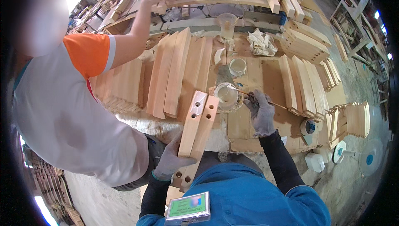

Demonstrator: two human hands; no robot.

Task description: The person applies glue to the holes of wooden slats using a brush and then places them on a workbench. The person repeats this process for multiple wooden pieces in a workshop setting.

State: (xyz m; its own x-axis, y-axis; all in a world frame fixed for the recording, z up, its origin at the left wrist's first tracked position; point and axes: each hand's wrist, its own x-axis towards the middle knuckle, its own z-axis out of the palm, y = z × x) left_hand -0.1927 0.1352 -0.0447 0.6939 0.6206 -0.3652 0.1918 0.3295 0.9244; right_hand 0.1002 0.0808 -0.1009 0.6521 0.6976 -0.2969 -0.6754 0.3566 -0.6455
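Note:
My gloved left hand (170,159) is closed round two wooden bars (193,130) held side by side and tilted upright. Drilled holes show at both ends of the bars, and whitish glue is smeared round the top holes of the left one. In my gloved right hand (261,111) is a thin brush (272,102), pinched near its middle. Its tip reaches into a round tub of white glue (227,96) with a crusted rim. Just behind that tub stands a smaller pale cup (237,66).
Stacked wooden bars lie left (172,74) and right (305,84) on the cardboard-covered table (240,128). Behind are a crumpled cloth (262,43) and a clear plastic cup (227,25). A tape roll (308,127) lies near right. At left, a co-worker (79,114) reaches across the table.

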